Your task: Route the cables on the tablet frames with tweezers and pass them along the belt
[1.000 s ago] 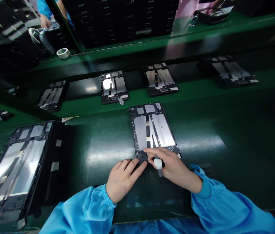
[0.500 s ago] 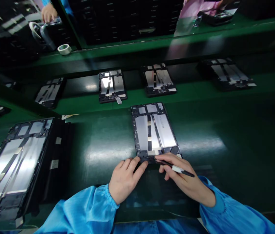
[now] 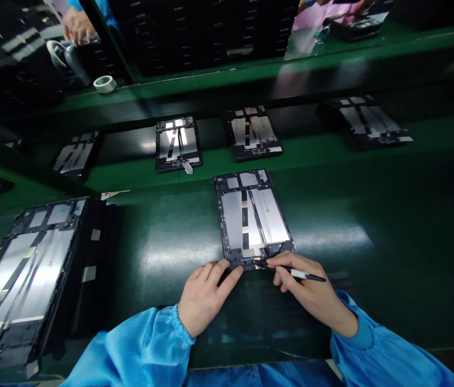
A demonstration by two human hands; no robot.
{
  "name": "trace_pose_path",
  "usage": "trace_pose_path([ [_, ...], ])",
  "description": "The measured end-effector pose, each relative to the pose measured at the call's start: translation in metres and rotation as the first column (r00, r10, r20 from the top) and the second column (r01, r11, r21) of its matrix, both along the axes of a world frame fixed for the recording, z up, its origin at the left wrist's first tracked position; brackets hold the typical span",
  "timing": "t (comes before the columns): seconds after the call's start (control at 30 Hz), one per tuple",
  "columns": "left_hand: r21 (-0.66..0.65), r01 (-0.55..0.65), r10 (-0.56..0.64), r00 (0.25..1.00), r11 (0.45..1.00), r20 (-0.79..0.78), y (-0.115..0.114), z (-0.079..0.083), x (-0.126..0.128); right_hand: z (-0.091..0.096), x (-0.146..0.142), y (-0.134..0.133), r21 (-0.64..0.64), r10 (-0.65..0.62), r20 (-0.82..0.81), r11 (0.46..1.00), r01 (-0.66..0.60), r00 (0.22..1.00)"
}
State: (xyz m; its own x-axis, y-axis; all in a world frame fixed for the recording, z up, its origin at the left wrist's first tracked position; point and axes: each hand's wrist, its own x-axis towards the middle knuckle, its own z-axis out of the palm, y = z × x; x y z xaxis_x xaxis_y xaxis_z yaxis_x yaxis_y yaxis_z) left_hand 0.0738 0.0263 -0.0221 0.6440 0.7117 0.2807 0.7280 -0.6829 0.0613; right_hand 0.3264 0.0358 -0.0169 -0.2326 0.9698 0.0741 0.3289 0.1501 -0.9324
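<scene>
An opened tablet [image 3: 251,217] with silver battery cells lies back-up on the dark green bench in front of me. My left hand [image 3: 204,293] rests at its near left corner, fingers stretched and pressing on the frame. My right hand [image 3: 309,287] pinches a thin black tool with a white band [image 3: 297,274], held nearly flat, its tip touching the tablet's near edge. Both sleeves are blue.
A stack of opened tablets [image 3: 29,269] sits at the left. Several more tablets [image 3: 177,144] lie on the green conveyor behind. A tape roll [image 3: 105,84] lies on the far shelf, where other people's hands [image 3: 74,24] work.
My right hand turned the tool from upright over the tablet's middle to lying nearly flat, tip at the near edge. The tablets on the conveyor shifted slightly left. My left hand stayed put.
</scene>
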Motion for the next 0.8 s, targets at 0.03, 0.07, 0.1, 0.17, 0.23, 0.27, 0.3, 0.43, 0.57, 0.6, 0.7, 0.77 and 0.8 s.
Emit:
trace_pose_path([
  [0.03,0.000,0.005,-0.005,1.000,1.000,-0.001,0.000,0.000,-0.001,-0.001,0.001,0.000,-0.003,-0.003,-0.003,1.000,0.003,1.000],
  [0.07,0.001,0.014,-0.014,1.000,1.000,0.001,0.000,0.001,-0.003,-0.002,0.002,-0.001,-0.005,-0.006,-0.005,1.000,0.006,1.000],
  [0.1,0.003,0.027,-0.027,1.000,1.000,0.008,0.001,0.001,-0.005,-0.002,0.003,-0.001,-0.005,-0.010,-0.006,1.000,0.010,1.000],
  [0.17,0.010,0.060,-0.060,0.998,0.998,0.030,0.002,0.003,-0.009,-0.002,0.003,-0.002,-0.008,-0.015,-0.010,1.000,0.015,1.000],
  [0.23,0.012,0.083,-0.083,0.995,0.996,0.053,0.003,0.005,-0.012,-0.001,0.001,-0.003,-0.007,0.013,-0.035,1.000,-0.013,0.999],
  [0.27,0.010,0.089,-0.089,0.994,0.996,0.063,0.004,0.006,-0.013,0.001,-0.001,-0.003,-0.003,0.048,-0.054,0.999,-0.048,0.997],
  [0.3,0.005,0.091,-0.092,0.993,0.996,0.071,0.005,0.006,-0.014,0.002,-0.003,-0.003,0.006,0.091,-0.069,0.996,-0.090,0.993],
  [0.43,-0.009,0.089,-0.088,0.990,0.996,0.106,0.006,0.005,-0.015,0.011,-0.012,0.000,0.052,0.212,-0.044,0.976,-0.210,0.976],
  [0.57,-0.015,0.089,-0.087,0.989,0.996,0.117,0.006,0.003,-0.014,0.017,-0.015,0.003,0.076,0.238,-0.016,0.969,-0.236,0.971],
  [0.6,-0.014,0.089,-0.087,0.989,0.996,0.119,0.006,0.002,-0.014,0.017,-0.015,0.003,0.080,0.238,-0.017,0.968,-0.236,0.971],
  [0.7,-0.008,0.088,-0.086,0.988,0.996,0.127,0.006,0.002,-0.014,0.015,-0.015,0.002,0.104,0.215,-0.023,0.972,-0.212,0.976],
  [0.77,-0.009,0.087,-0.085,0.988,0.996,0.132,0.006,0.001,-0.014,0.013,-0.015,0.001,0.116,0.205,-0.023,0.973,-0.201,0.978],
  [0.8,-0.011,0.088,-0.085,0.987,0.996,0.133,0.005,0.001,-0.014,0.013,-0.015,0.001,0.117,0.206,-0.021,0.972,-0.203,0.978],
])
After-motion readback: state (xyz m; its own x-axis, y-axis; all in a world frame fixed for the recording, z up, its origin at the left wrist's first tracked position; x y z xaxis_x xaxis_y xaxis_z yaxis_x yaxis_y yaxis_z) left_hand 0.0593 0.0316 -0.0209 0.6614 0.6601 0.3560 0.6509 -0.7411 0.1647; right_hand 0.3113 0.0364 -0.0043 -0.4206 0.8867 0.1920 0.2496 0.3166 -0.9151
